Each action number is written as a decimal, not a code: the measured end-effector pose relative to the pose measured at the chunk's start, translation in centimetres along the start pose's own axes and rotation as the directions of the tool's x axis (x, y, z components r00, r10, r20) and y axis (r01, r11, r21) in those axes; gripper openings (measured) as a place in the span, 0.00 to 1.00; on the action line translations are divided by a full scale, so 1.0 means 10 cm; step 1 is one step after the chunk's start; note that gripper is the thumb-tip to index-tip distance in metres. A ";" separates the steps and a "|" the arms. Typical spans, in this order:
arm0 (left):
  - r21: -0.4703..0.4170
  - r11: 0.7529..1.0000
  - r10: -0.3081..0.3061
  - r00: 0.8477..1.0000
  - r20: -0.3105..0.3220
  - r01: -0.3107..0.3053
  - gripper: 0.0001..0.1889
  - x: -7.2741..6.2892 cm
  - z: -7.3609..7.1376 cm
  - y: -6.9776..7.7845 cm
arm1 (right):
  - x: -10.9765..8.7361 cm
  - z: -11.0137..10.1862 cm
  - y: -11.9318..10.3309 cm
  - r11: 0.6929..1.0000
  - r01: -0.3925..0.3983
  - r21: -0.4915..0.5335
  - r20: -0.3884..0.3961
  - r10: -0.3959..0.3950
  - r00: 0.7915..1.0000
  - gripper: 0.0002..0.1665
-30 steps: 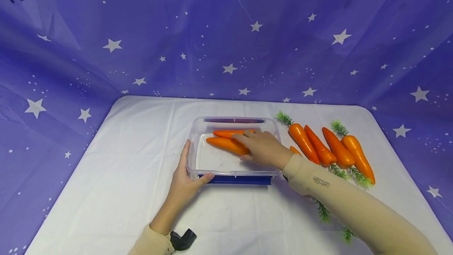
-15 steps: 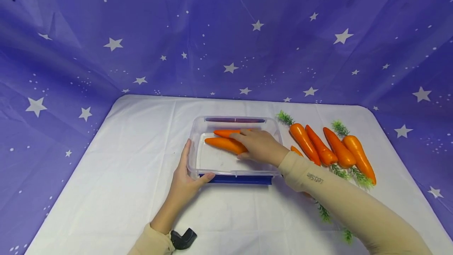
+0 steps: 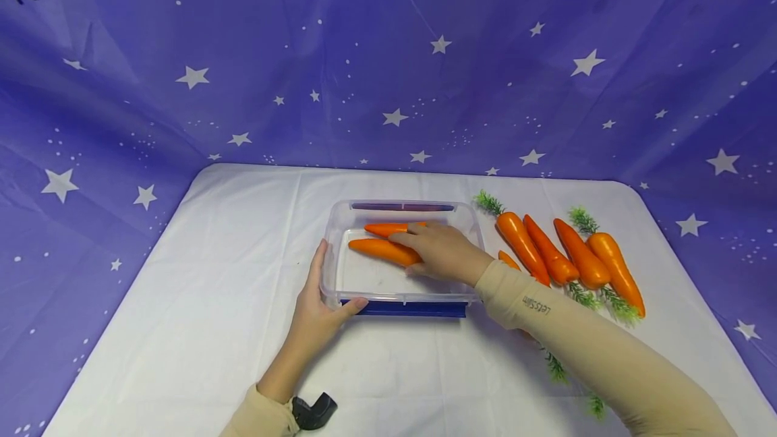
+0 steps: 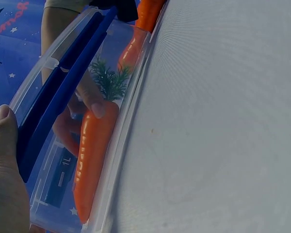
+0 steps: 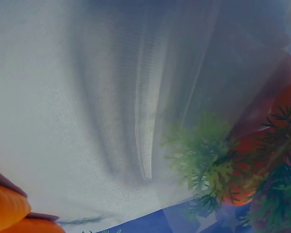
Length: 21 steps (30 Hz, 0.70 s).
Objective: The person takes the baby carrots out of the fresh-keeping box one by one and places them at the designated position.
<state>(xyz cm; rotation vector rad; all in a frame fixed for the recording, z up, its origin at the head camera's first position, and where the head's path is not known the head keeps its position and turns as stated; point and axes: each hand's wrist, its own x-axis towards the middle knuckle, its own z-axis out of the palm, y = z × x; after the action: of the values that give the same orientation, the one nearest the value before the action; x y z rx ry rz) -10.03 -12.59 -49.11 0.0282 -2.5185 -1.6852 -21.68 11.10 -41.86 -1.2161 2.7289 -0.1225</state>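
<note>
A clear plastic food box point(image 3: 388, 297) with blue clip flaps stands on the white cloth in the head view. My left hand point(image 3: 317, 312) grips its near left corner, thumb over the front and fingers along the side. Inside the box, my right hand point(image 3: 446, 253) holds an orange carrot point(image 3: 381, 250) by its thick end, tip pointing left. Seen through the box wall in the left wrist view, that carrot point(image 4: 93, 160) has green leaves point(image 4: 109, 80), and a thumb and fingers sit around its top. Behind it lies a second carrot point(image 3: 384, 228), partly hidden by the right hand.
Right of the box lie several more carrots point(image 3: 549, 251) with green tops, some partly covered by the right sleeve point(image 3: 583, 329). A black device point(image 3: 314, 411) is strapped at the left wrist. A purple star-printed cloth point(image 3: 340, 73) rises behind the table.
My right hand has shifted a little to the left inside the box, bringing the held carrot slightly left and nearer. The left hand and the box have stayed put.
</note>
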 end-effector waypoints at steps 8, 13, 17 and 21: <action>-0.004 1.000 -0.002 1.000 0.001 0.002 0.60 0.00 0.00 -0.01 | 0.02 0.03 -0.01 0.999 0.046 -0.024 0.018 -0.045 0.999 0.36; 0.002 1.000 -0.001 1.000 -0.003 0.001 0.60 0.00 0.00 -0.01 | 0.03 0.05 -0.01 0.999 0.052 -0.016 0.023 -0.051 0.998 0.36; 0.003 1.000 -0.002 1.000 -0.002 0.002 0.60 0.00 0.00 -0.01 | 0.05 0.08 -0.02 0.998 0.060 0.000 0.017 -0.060 0.998 0.36; -0.002 1.000 0.000 1.000 0.003 0.000 0.60 0.00 0.00 0.00 | 0.07 0.11 -0.04 0.999 0.052 0.013 0.027 -0.052 0.998 0.36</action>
<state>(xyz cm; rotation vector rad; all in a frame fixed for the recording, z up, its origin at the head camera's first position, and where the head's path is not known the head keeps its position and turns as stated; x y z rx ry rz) -10.01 -12.59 -49.14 0.0261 -2.5188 -1.6891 -21.67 10.33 -42.96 -1.2764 2.6701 -0.1272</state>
